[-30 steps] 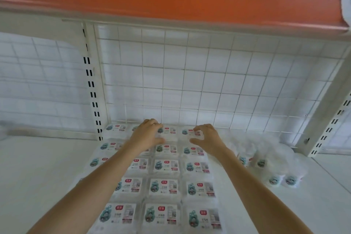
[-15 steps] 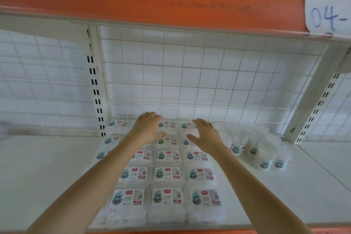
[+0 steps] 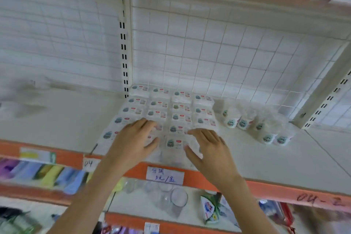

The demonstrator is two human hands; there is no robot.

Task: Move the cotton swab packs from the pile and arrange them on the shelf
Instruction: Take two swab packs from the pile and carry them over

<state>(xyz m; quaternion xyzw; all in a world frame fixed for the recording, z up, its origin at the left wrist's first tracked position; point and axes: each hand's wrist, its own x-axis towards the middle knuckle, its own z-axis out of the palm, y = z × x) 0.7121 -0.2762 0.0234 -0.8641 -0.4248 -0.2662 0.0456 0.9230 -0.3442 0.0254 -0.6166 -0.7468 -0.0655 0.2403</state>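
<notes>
Packs of cotton swabs point(image 3: 171, 112) lie flat in a neat grid on the white shelf point(image 3: 266, 159), running from its near edge to the far wire-mesh back. The left hand point(image 3: 133, 138) spreads over the near left packs with fingers straight, holding nothing. The right hand point(image 3: 209, 148) hovers or rests, the blur makes it hard to tell, at the near right corner of the grid, fingers relaxed and released. The pile of bagged packs point(image 3: 256, 121) sits right of the grid, well clear of both hands.
</notes>
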